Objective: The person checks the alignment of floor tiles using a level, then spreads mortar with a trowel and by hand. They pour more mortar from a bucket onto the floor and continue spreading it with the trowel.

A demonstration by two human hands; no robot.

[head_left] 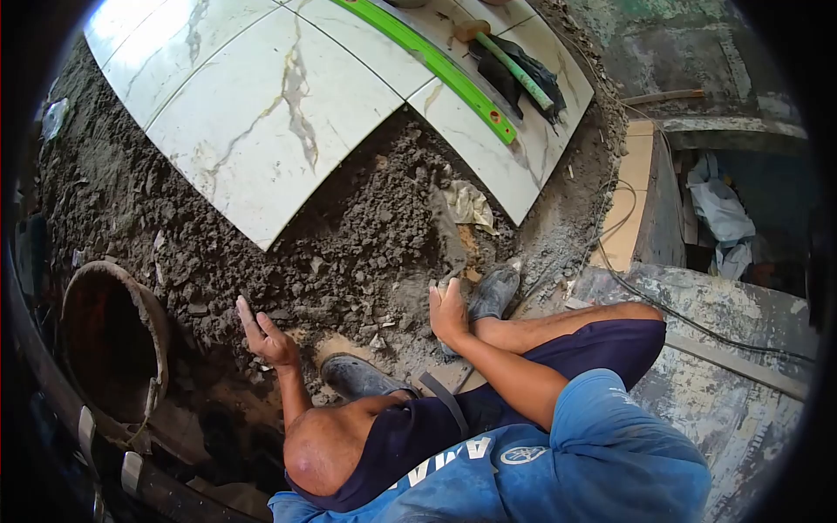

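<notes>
My left hand (268, 338) hovers over the loose grey mortar (349, 231), its fingers stretched and apart, holding nothing. Close to the rubber boot at my right foot, my right hand (449, 312) is closed around a trowel (449, 244). The trowel's mortar-smeared blade points away from me into the mortar and blends with it. Ahead lie white marble-patterned floor tiles (253, 105), with a notch between two tile edges where bare mortar shows. A crumpled pale wrapper (471, 207) rests beside the blade.
A green spirit level (436, 65) lies across the tiles. Next to it are a mallet (514, 68) with a green handle and a black plastic bag (532, 74). A round bucket (113, 340) stands at left. Cables (623, 209) trail on the right beside a beige-tiled step (629, 196).
</notes>
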